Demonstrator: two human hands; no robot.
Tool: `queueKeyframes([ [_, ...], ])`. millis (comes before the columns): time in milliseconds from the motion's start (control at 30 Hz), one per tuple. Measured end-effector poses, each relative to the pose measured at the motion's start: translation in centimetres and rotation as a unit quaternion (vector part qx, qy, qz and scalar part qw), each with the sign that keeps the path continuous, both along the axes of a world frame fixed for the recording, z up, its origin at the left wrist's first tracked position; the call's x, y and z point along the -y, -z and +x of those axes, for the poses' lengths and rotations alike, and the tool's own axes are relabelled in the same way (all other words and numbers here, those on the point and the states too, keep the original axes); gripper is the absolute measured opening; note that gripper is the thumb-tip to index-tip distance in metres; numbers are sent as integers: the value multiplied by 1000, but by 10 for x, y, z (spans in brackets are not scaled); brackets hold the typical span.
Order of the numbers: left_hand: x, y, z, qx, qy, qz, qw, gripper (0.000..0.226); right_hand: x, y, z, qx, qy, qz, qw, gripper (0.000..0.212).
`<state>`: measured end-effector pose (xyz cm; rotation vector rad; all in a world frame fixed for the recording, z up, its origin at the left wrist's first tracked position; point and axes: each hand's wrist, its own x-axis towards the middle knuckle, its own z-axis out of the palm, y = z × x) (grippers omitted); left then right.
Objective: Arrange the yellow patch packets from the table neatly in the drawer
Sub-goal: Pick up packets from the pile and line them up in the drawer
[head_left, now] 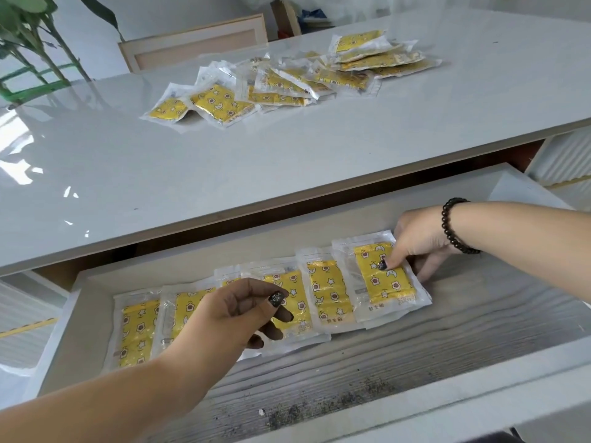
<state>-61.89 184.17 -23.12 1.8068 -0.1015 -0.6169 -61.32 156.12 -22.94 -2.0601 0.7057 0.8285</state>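
Item: yellow patch packets. Clear plastic sleeves with white borders, each enclosing a yellow foil pad printed with stars, moons and small round flower faces. A line of characters runs along one short edge of each; too small to read.

Location, lot one: a row of packets in the drawer (323, 295), laid side by side and overlapping at the edges, running from the drawer's left wall toward the middle. The rightmost packet (382, 276) lies tilted, atop another packet.

Location, lot two: a loose heap of packets on the desk (287, 81), overlapping at odd angles, some stacked at the far right end.

Hands: the right hand (419, 241) pinches the rightmost packet, thumb pressed on its yellow face and fingers curled under its right edge; a dark beaded bracelet (455, 225) circles the wrist. The left hand (246, 305) sits above the middle of the row, fingers loosely curled with thumb and forefinger close together; whether it grips a packet cannot be told. Nails on both are dark with a pattern.

Surfaces: drawer (415, 346) pulled open, pale grey wood-grain floor, dark gritty specks along the front. Desk (192, 161) glossy pale grey.

Surroundings: green plant (35, 43) at far left; chair back (195, 43) behind the desk.
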Motion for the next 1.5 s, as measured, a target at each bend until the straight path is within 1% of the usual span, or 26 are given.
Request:
queueKeyframes([
  [100,2,-1,0,5,3,-3,1000,18,-2,-1,2,5,-24,-50,998,30],
  [200,3,-5,2,24,23,2,999,20,-7,-12,-1,27,-75,-148,986,31],
  [267,3,-15,6,62,64,12,996,22,-14,-23,-4,58,-119,-215,968,33],
  [333,4,-32,11,120,124,7,985,19,-23,-36,-8,95,-169,-245,950,39],
  [367,5,-42,14,148,145,-6,978,17,-29,-43,-10,115,-188,-237,946,40],
  [433,6,-63,21,198,165,-34,966,23,-40,-60,-15,158,-209,-178,949,36],
  [500,8,-80,29,248,164,-50,953,22,-50,-78,-20,209,-221,-120,945,25],
  [567,9,-89,42,292,135,-55,945,16,-54,-92,-20,243,-216,-57,944,12],
  [633,11,-90,62,336,87,-27,937,15,-54,-104,-17,249,-206,19,946,15],
  [700,15,-86,85,401,39,36,915,18,-54,-119,-10,263,-177,78,945,17],
  [767,20,-83,108,440,15,108,891,17,-51,-130,6,326,-104,94,935,14],
  [833,27,-80,131,446,17,198,873,42,-40,-132,35,424,-10,43,905,10],
  [867,31,-80,143,456,14,229,860,54,-31,-130,54,473,32,-9,880,8],
  [900,35,-80,153,473,2,245,846,63,-21,-127,73,514,61,-80,852,9],
  [933,40,-82,164,485,-17,249,838,68,-11,-123,92,539,78,-159,824,13],
  [967,44,-82,175,493,-40,246,834,71,0,-118,109,547,87,-222,802,20],
  [1000,48,-83,187,496,-61,243,831,71,11,-114,125,546,96,-263,790,28],
  [1100,56,-86,224,494,-109,253,825,66,39,-110,158,517,154,-326,776,45],
  [1167,58,-88,247,479,-133,276,823,66,55,-112,174,491,188,-345,777,57],
  [1233,60,-89,269,449,-139,298,831,71,71,-113,187,454,202,-353,793,70],
  [1267,61,-90,278,429,-126,303,841,76,78,-113,193,432,198,-344,810,77],
  [1333,64,-90,293,401,-62,317,857,87,88,-108,205,388,168,-294,857,87],
  [1367,65,-90,298,397,-22,333,855,91,90,-105,211,371,144,-272,876,88],
  [1400,66,-89,302,399,11,347,849,95,90,-102,215,356,116,-268,887,85],
  [1433,67,-89,305,404,31,353,844,99,88,-100,220,348,88,-276,892,78],
  [1500,67,-90,306,414,49,347,840,101,76,-103,226,337,35,-308,889,67],
])
